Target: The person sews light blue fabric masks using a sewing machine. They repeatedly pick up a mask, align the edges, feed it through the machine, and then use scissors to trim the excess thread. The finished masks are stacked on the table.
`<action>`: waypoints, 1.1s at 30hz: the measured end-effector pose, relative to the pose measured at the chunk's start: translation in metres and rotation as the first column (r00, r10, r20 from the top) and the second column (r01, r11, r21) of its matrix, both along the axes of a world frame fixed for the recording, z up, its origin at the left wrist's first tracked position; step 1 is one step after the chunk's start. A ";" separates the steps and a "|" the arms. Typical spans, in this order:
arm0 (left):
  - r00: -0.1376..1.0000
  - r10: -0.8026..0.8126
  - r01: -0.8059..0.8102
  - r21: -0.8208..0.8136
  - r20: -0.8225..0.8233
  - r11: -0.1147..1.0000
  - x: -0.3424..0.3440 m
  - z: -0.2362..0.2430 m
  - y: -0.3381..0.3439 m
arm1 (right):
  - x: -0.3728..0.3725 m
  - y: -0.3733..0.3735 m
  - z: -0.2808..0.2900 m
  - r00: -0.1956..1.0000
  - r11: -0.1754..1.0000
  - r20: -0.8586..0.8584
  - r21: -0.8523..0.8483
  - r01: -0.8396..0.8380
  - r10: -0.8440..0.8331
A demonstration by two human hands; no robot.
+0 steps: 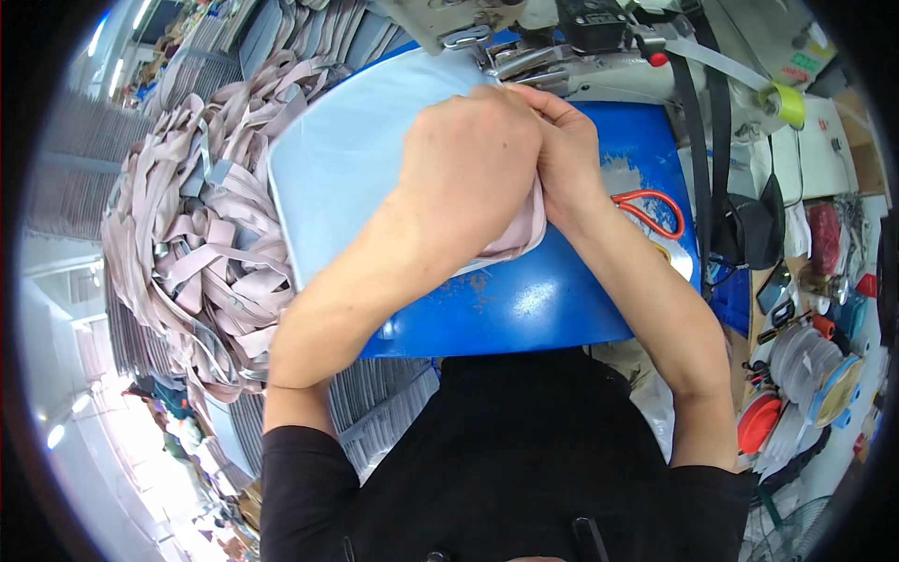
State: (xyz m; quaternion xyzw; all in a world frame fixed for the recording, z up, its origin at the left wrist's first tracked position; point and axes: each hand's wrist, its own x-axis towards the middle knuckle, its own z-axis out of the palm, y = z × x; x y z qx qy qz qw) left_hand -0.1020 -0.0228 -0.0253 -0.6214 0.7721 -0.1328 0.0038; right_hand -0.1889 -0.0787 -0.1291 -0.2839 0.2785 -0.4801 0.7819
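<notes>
A light blue fabric piece point(346, 159) with pale piping and a pink part point(515, 225) lies on the worn blue table point(534, 300), reaching up to the metal sewing machine point(440, 23). My left hand point(473, 164) is closed at the piece's top right edge, just below the machine's metal fittings, its fingertips mostly hidden. Tucked beside it, my right hand point(571, 155) is closed on that same edge, its fingers bent. Red-handled scissors point(667, 206) lie right of my right hand, partly hidden by my forearm.
A big tangled heap of pale pink and grey straps point(197, 234) sits at the left, near stacked grey panels point(84, 197). Dark straps point(702, 150) and a yellow-green roll point(787, 103) hang by the machine. Spools point(805, 365) and assorted tools crowd the right side.
</notes>
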 end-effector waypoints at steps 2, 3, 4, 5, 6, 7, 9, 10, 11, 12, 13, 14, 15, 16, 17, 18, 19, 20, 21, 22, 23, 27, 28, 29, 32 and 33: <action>0.994 0.016 -0.020 -0.037 -0.107 0.999 0.005 -0.010 -0.006 | -0.007 -0.002 0.001 0.999 0.997 -0.031 -0.068 -0.041 0.039; 0.986 0.023 -0.032 -0.051 -0.166 0.998 0.006 -0.014 -0.007 | -0.011 -0.003 -0.004 0.981 0.979 -0.196 -0.199 -0.050 0.011; 0.977 0.048 -0.053 -0.018 -0.208 0.998 0.007 -0.013 -0.007 | -0.015 -0.005 -0.012 0.935 0.944 -0.352 -0.320 -0.083 -0.038; 0.966 0.076 -0.075 0.016 -0.248 0.997 0.011 -0.011 -0.007 | -0.019 -0.005 -0.017 0.864 0.894 -0.492 -0.427 -0.137 -0.103; 0.951 0.118 -0.107 0.051 -0.286 0.993 0.016 -0.010 -0.002 | -0.019 0.002 -0.018 0.830 0.832 -0.516 -0.540 -0.125 -0.211; 0.926 0.097 -0.087 0.043 -0.365 0.995 0.022 -0.012 0.004 | -0.025 0.009 -0.016 0.809 0.816 -0.545 -0.557 -0.152 -0.222; 0.855 0.052 -0.051 0.017 -0.517 0.999 0.032 -0.021 0.018 | -0.038 0.022 -0.009 0.761 0.779 -0.599 -0.590 -0.211 -0.248; 0.775 0.121 -0.089 0.082 -0.620 0.993 0.026 -0.017 0.029 | -0.043 0.026 -0.010 0.765 0.761 -0.586 -0.615 -0.204 -0.269; 0.815 0.059 -0.089 -0.025 -0.577 0.996 0.019 -0.018 0.040 | -0.048 0.030 -0.010 0.756 0.773 -0.600 -0.599 -0.207 -0.262; 0.851 0.006 -0.088 -0.133 -0.525 0.987 0.010 -0.020 0.051 | -0.052 0.034 -0.008 0.749 0.783 -0.613 -0.584 -0.215 -0.252; 0.883 -0.038 -0.085 -0.239 -0.468 0.967 0.003 -0.025 0.059 | -0.055 0.037 -0.007 0.740 0.790 -0.629 -0.569 -0.227 -0.240; 0.859 -0.080 -0.085 -0.294 -0.506 0.952 -0.002 -0.034 0.063 | -0.057 0.039 -0.009 0.768 0.813 -0.605 -0.545 -0.207 -0.210; 0.864 -0.121 -0.040 -0.305 -0.489 0.951 0.001 -0.044 0.066 | -0.058 0.040 -0.013 0.792 0.833 -0.582 -0.521 -0.188 -0.185; 0.867 -0.160 0.002 -0.319 -0.472 0.948 0.008 -0.055 0.066 | -0.059 0.041 -0.013 0.816 0.850 -0.556 -0.497 -0.173 -0.159; 0.869 -0.199 0.043 -0.332 -0.452 0.942 0.012 -0.061 0.067 | -0.060 0.044 -0.010 0.846 0.899 -0.527 -0.404 -0.170 -0.077; 0.865 -0.231 0.052 -0.378 -0.445 0.925 0.010 -0.062 0.065 | -0.061 0.049 -0.005 0.873 0.937 -0.488 -0.304 -0.171 0.001; 0.862 -0.253 0.075 -0.382 -0.439 0.921 0.010 -0.062 0.064 | -0.060 0.052 -0.001 0.895 0.964 -0.439 -0.199 -0.179 0.075; 0.860 -0.274 0.098 -0.386 -0.431 0.917 0.011 -0.059 0.062 | -0.060 0.055 0.000 0.918 0.973 -0.386 -0.160 -0.169 0.096; 0.857 -0.297 0.126 -0.387 -0.422 0.914 0.012 -0.056 0.059 | -0.059 0.057 -0.001 0.938 0.981 -0.327 -0.117 -0.157 0.112; 0.861 -0.305 0.142 -0.385 -0.407 0.912 0.013 -0.053 0.056 | -0.056 0.058 -0.001 0.956 0.986 -0.267 -0.071 -0.149 0.125; 0.866 -0.313 0.157 -0.382 -0.391 0.911 0.014 -0.049 0.052 | -0.053 0.056 0.000 0.963 0.987 -0.233 -0.054 -0.153 0.137; 0.884 -0.328 0.204 -0.357 -0.333 0.912 0.023 -0.040 0.032 | -0.040 0.043 0.001 0.975 0.986 -0.153 -0.025 -0.166 0.160; 0.889 -0.330 0.215 -0.349 -0.316 0.912 0.028 -0.041 0.027 | -0.035 0.038 0.000 0.975 0.985 -0.147 -0.029 -0.170 0.164; 0.894 -0.333 0.225 -0.341 -0.299 0.913 0.034 -0.042 0.022 | -0.030 0.034 -0.001 0.979 0.986 -0.129 -0.032 -0.165 0.160; 0.907 -0.329 0.245 -0.305 -0.263 0.920 0.045 -0.034 0.006 | -0.014 0.020 -0.003 0.988 0.989 -0.067 -0.035 -0.142 0.139; 0.912 -0.323 0.247 -0.292 -0.253 0.924 0.047 -0.031 0.002 | -0.009 0.016 -0.002 0.990 0.990 -0.041 -0.034 -0.134 0.132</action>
